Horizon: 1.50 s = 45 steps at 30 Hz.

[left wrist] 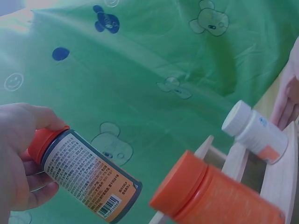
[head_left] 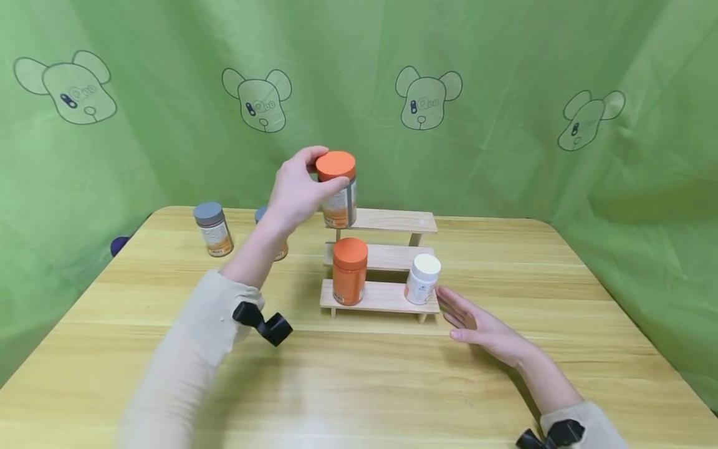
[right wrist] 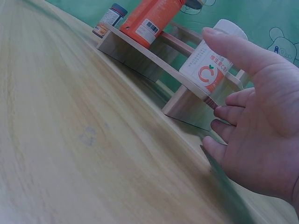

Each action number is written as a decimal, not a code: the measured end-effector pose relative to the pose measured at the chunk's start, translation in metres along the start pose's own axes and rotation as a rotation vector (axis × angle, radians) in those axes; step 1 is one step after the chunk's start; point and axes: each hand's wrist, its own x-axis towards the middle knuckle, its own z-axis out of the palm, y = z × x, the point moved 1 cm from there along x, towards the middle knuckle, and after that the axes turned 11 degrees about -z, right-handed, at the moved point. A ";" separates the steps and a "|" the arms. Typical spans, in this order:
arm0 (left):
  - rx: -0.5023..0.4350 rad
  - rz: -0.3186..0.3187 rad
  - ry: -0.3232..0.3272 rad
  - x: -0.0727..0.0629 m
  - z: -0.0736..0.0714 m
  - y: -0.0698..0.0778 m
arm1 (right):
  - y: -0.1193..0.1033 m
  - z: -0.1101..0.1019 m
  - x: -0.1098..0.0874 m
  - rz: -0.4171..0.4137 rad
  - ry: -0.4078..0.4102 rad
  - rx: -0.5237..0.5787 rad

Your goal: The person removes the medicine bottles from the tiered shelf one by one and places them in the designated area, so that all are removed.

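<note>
My left hand (head_left: 296, 192) grips a dark jar with an orange lid (head_left: 339, 202) around its lid. This jar is upright at the left end of the top step of a wooden three-step rack (head_left: 384, 296); whether its base touches the wood I cannot tell. On the bottom step stand an orange jar (head_left: 349, 277) at the left and a white bottle (head_left: 421, 284) at the right. My right hand (head_left: 487, 333) is beside the rack's right end, fingers loosely extended around nothing. In the right wrist view its fingertips are close to the white bottle (right wrist: 205, 70); contact is unclear.
A grey-lidded jar (head_left: 214, 231) stands on the wooden table (head_left: 359, 386) at the left. Another grey-lidded jar (head_left: 282, 251) is partly hidden behind my left forearm. A green curtain (head_left: 348, 50) hangs behind the table and along its sides.
</note>
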 end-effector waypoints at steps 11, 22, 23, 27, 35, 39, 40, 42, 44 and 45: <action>0.011 -0.029 0.055 -0.007 -0.028 -0.028 | 0.000 0.000 0.000 -0.065 -0.060 0.039; 0.068 -0.082 0.067 -0.020 -0.050 -0.056 | 0.000 0.000 0.000 -0.100 -0.091 0.068; 0.074 -0.084 0.068 -0.022 -0.053 -0.059 | 0.000 0.000 0.000 -0.097 -0.090 0.066; 0.089 -0.094 0.076 -0.028 -0.064 -0.071 | 0.000 0.000 -0.001 -0.088 -0.081 0.054; 0.102 -0.117 0.107 -0.041 -0.087 -0.095 | 0.000 0.001 -0.001 -0.082 -0.071 0.053; 0.124 -0.136 0.123 -0.047 -0.095 -0.108 | 0.001 0.001 -0.002 -0.074 -0.069 0.051; 0.126 -0.136 0.128 -0.048 -0.097 -0.112 | 0.001 0.001 -0.002 -0.071 -0.068 0.049; 0.128 -0.138 0.141 -0.049 -0.099 -0.118 | 0.000 0.001 -0.001 -0.067 -0.064 0.043; 0.134 -0.140 0.158 -0.050 -0.101 -0.126 | 0.000 0.001 -0.001 -0.064 -0.062 0.037; 0.139 -0.145 0.163 -0.049 -0.102 -0.129 | 0.000 0.001 -0.001 -0.062 -0.061 0.033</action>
